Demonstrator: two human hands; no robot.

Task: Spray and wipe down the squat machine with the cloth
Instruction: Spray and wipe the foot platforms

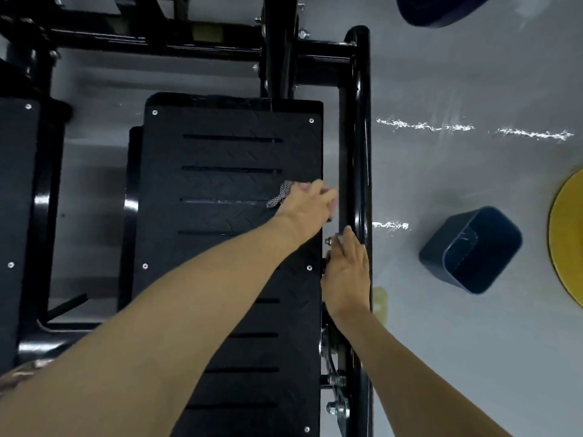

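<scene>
Head view, looking straight down: the left hand (pixel 307 201) grips the cloth (pixel 280 194), a speckled corner of it poking out past the knuckles. It presses the cloth onto the right edge of the black ribbed footplate (pixel 227 184), about halfway along its length. The hand is slightly blurred, so it looks to be mid-stroke. The right hand (pixel 347 269) holds nothing. Its fingers lie straight and flat on the glossy side rail (pixel 361 121) just beside the plate, close to a bolt head, as if bracing.

This reads as the wiping step on the squat machine (pixel 157 42); I see no spray bottle anywhere. I'd say only a strip of the plate is being covered here. The next move calls for carrying the cloth across the slots or along the edge with steady pressure, then taking it onto the rail, where the resting hand would need to shift clear. Off to the right, a dark blue bin (pixel 470 250) stands on the grey floor (pixel 441 342), well apart from the frame.
</scene>
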